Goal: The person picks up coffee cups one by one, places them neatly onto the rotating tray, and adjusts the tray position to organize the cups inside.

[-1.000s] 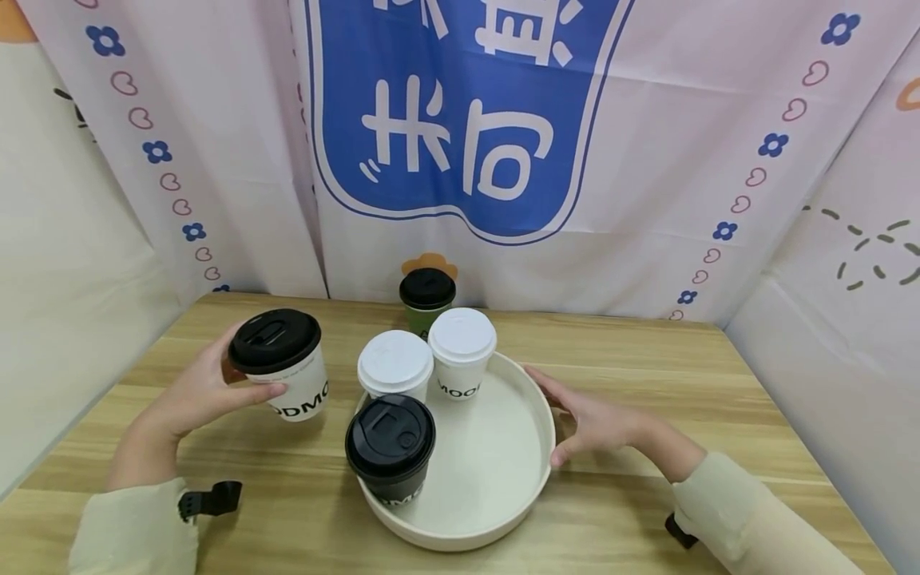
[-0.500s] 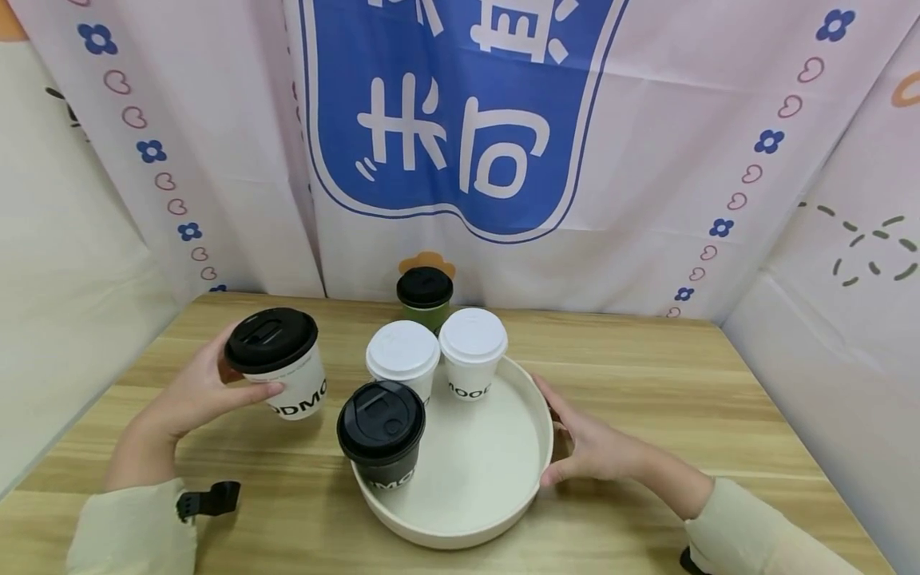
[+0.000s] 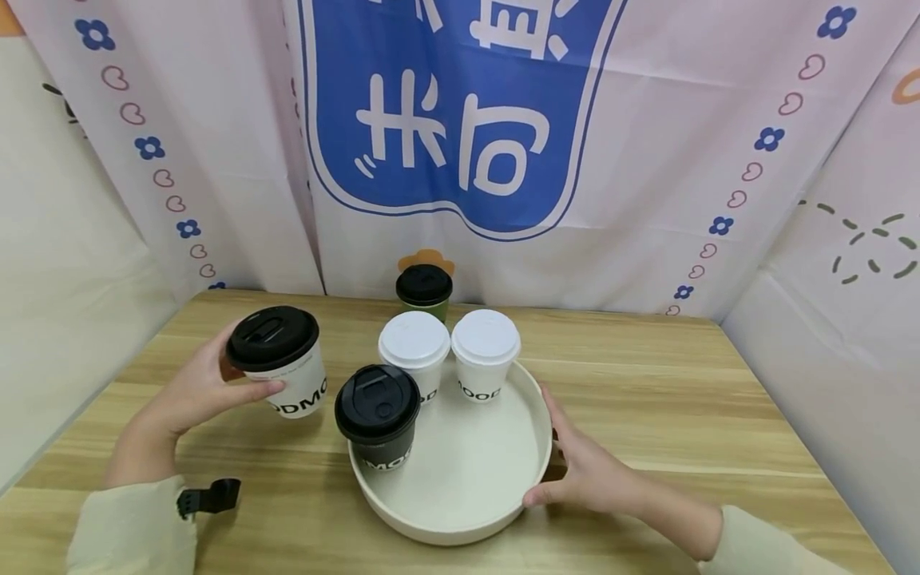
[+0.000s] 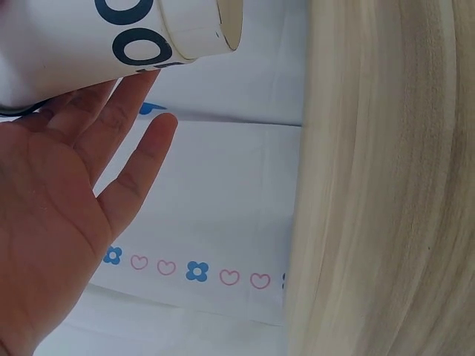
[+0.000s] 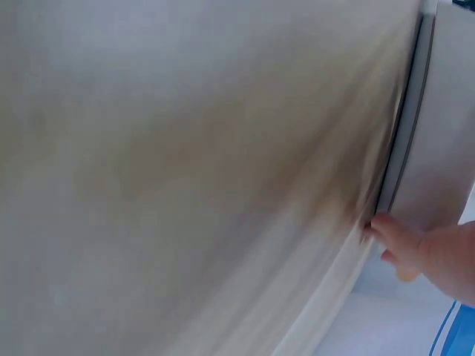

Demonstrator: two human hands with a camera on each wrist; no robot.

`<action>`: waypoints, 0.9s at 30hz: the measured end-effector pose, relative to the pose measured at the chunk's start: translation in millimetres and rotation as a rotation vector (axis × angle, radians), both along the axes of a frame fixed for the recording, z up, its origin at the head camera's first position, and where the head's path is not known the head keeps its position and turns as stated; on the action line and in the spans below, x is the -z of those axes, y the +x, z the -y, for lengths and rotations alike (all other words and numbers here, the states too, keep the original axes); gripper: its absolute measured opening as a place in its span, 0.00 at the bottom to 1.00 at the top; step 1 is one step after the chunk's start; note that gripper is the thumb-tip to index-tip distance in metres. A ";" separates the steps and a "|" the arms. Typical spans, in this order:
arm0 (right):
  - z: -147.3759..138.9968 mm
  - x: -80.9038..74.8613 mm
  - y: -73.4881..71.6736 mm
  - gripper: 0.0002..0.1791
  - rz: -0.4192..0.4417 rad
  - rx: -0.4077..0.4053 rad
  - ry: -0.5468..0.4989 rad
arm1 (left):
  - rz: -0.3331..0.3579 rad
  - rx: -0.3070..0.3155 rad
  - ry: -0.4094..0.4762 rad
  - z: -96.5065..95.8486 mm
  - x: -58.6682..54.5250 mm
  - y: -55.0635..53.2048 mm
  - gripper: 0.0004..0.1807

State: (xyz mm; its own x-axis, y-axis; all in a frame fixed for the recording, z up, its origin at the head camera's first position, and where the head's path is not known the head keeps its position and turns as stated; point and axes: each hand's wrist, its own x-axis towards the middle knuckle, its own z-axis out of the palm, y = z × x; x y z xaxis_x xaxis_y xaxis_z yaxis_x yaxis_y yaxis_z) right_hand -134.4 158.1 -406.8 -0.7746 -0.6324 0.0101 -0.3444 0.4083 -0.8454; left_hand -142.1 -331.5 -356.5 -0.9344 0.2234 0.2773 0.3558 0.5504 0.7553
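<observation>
My left hand holds a white paper cup with a black lid, thumb across its front. In the left wrist view, the cup's base is off the table. My right hand grips the right side of a round cream tray, thumb at the front-right rim and fingers along its outer wall. On the tray, a dark grey cup with a black lid stands at the left. Two white-lidded cups, the left one and the right one, stand side by side at the back.
A green cup with a black lid stands behind the tray, partly hidden by the white cups. The wooden table meets a printed cloth at its back edge. Pale cloth walls rise on both sides.
My right hand has turned the tray clockwise, moving toward me. The white-lidded cups have shifted right and the dark grey cup back and left. My left hand stays nearly still with its cup.
</observation>
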 end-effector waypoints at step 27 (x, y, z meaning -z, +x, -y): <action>21.2 -3.6 32.8 0.79 -0.023 0.235 0.084 | -0.001 0.004 -0.004 -0.5 -1.4 1.3 0.43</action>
State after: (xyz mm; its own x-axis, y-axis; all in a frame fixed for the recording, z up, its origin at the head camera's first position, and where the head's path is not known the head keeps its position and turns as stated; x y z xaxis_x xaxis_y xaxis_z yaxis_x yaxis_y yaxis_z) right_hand -101.5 137.0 -403.2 -0.9006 -0.4343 -0.0158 -0.2502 0.5479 -0.7982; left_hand -140.9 -330.9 -355.1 -0.9331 0.2285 0.2776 0.3591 0.5519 0.7527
